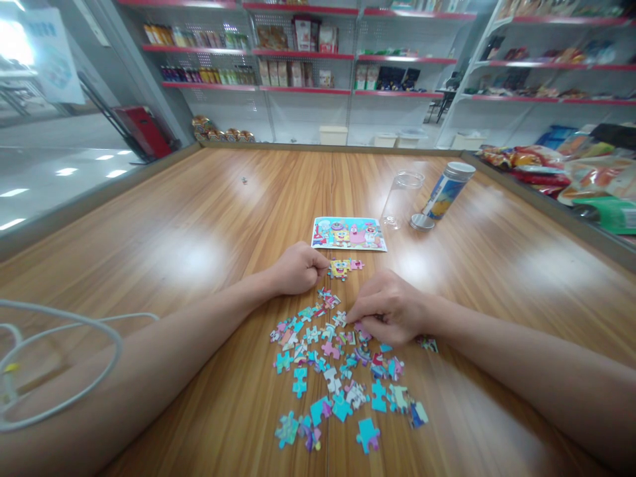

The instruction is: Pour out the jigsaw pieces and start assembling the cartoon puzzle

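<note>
Loose jigsaw puzzle pieces (330,350) lie scattered in front of me, many of them turquoise, others pink, white or purple. Beyond them, a small joined section of puzzle (340,267) shows a yellow cartoon face with a pink piece at its right. My left hand (301,268) is closed, its fingertips pressed at the left edge of that section. Over the right side of the loose pieces, my right hand (390,308) reaches in with its index finger stretched out beside a whitish piece (340,319); thumb and index stand apart. Its palm hides some pieces.
A cartoon picture card (349,234) lies behind the joined section. To its right are a clear plastic cylinder (401,195), a metal lid (422,222) and a printed canister (447,192). A white cable (112,331) loops at left. Snack packets (536,165) sit beyond the right edge.
</note>
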`<move>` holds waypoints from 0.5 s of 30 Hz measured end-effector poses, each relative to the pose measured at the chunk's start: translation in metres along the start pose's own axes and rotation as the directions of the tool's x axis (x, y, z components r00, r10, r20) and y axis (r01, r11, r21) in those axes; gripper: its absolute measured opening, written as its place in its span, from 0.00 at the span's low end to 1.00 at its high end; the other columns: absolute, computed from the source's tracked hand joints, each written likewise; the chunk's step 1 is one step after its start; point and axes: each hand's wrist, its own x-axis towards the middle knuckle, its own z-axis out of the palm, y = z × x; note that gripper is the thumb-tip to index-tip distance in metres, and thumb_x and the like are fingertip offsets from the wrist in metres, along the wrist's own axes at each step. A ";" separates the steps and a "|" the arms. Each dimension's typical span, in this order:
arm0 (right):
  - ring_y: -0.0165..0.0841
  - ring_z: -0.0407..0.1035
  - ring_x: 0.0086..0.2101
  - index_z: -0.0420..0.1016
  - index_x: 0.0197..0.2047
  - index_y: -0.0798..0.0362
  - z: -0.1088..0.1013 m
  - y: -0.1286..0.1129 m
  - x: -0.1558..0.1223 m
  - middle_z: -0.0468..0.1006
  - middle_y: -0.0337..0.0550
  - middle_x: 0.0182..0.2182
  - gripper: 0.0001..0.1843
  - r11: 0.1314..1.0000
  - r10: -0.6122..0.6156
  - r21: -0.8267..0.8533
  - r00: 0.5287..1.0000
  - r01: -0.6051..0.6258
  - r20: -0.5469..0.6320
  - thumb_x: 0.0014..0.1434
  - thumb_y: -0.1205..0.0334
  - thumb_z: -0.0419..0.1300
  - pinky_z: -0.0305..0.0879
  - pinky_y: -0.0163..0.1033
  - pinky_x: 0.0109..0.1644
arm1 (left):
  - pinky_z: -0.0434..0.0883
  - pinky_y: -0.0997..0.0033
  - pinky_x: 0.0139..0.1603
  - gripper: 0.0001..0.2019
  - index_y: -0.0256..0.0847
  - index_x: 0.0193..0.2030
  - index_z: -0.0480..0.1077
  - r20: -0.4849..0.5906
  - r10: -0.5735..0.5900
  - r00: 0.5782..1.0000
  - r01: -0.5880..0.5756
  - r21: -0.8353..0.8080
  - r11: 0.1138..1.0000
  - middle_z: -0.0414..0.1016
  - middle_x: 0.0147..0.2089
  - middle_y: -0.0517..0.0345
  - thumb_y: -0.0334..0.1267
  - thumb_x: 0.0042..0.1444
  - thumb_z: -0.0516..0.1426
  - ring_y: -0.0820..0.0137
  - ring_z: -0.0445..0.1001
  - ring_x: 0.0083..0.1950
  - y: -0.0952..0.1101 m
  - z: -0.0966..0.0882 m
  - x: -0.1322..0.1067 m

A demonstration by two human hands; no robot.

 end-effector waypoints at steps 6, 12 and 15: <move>0.26 0.69 0.20 0.78 0.32 0.55 0.002 0.001 -0.002 0.77 0.38 0.20 0.12 1.000 0.010 0.009 1.000 -0.010 0.011 0.54 0.71 0.52 0.59 0.32 0.24 | 0.48 0.73 0.24 0.04 0.37 0.14 0.56 0.003 0.003 1.000 -0.003 -0.003 1.000 0.52 0.15 0.64 0.29 0.34 0.46 0.78 0.51 0.21 -0.001 0.001 0.001; 0.25 0.68 0.19 0.78 0.30 0.55 0.002 0.001 -0.001 0.76 0.38 0.19 0.12 1.000 0.024 -0.002 0.999 -0.024 -0.026 0.52 0.72 0.52 0.58 0.32 0.24 | 0.48 0.73 0.24 0.04 0.37 0.14 0.57 0.003 -0.006 1.000 0.006 -0.005 1.000 0.53 0.15 0.63 0.29 0.34 0.46 0.78 0.51 0.21 -0.001 0.000 0.000; 0.25 0.68 0.19 0.78 0.30 0.55 0.002 0.001 -0.001 0.76 0.38 0.19 0.13 1.000 0.019 -0.011 1.000 -0.019 -0.022 0.51 0.72 0.52 0.59 0.32 0.24 | 0.48 0.73 0.24 0.04 0.37 0.14 0.58 0.003 -0.015 1.000 0.015 -0.005 1.000 0.53 0.15 0.63 0.29 0.34 0.46 0.78 0.51 0.21 -0.001 0.000 0.000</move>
